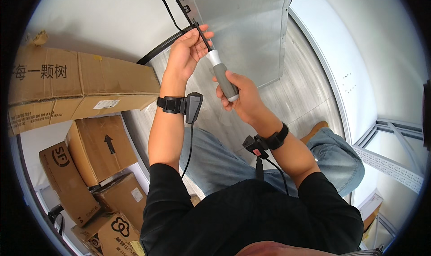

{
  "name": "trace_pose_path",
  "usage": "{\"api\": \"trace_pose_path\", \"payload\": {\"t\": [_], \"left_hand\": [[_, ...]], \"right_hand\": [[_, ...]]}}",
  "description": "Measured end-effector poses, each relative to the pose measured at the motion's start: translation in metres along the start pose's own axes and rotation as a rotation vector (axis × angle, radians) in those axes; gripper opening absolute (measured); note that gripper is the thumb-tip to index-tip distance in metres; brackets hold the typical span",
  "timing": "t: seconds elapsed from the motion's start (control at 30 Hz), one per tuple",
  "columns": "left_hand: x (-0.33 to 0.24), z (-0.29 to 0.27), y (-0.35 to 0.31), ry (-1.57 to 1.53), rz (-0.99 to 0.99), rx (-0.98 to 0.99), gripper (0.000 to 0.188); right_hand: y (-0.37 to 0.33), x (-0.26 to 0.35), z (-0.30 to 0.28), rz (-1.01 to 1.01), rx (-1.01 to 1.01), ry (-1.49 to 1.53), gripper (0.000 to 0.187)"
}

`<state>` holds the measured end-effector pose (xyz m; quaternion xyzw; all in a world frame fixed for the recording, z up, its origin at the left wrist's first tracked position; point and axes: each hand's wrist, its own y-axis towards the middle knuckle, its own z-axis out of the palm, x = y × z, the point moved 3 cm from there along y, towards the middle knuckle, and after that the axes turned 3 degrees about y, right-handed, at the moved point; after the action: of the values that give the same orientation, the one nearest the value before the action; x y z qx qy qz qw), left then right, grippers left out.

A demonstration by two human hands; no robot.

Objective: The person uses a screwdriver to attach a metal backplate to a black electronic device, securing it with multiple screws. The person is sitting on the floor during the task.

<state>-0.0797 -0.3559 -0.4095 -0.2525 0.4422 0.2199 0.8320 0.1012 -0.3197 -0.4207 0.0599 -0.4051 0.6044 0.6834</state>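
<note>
A screwdriver [220,75] with a grey and white handle slants up and left towards the edge of a grey metal panel [242,27]. My right hand [242,94] is wrapped round the lower part of its handle. Higher up, my left hand [185,54] has its thumb and fingers around the dark shaft, close to the tip. The tip meets the dark strip along the panel's left edge, near a small black fitting [186,9]. Whether a screw sits at the tip is too small to tell.
A black cable [167,4] hangs beside the panel against a white wall. Left of me lies a long cardboard box [54,81], with several brown cartons [103,148] below. Wood-look floor [310,101] spreads around my knees. Metal shelving [390,166] stands at the right. Wrist-strap cables run along my forearms.
</note>
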Motion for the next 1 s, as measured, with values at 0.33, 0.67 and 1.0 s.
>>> {"api": "trace_pose_path", "payload": {"t": [0.33, 0.67, 1.0], "left_hand": [[0.005, -0.006, 0.006, 0.102, 0.002, -0.119, 0.021], [0.002, -0.005, 0.002, 0.098, 0.019, 0.030, 0.026], [0.008, -0.002, 0.002, 0.189, -0.005, -0.145, 0.022]], "right_hand": [[-0.002, 0.000, 0.005, -0.075, -0.181, -0.351, 0.047], [-0.001, 0.006, 0.002, 0.057, 0.127, 0.005, 0.052], [-0.007, 0.000, 0.005, -0.226, -0.285, -0.358, 0.033]]}}
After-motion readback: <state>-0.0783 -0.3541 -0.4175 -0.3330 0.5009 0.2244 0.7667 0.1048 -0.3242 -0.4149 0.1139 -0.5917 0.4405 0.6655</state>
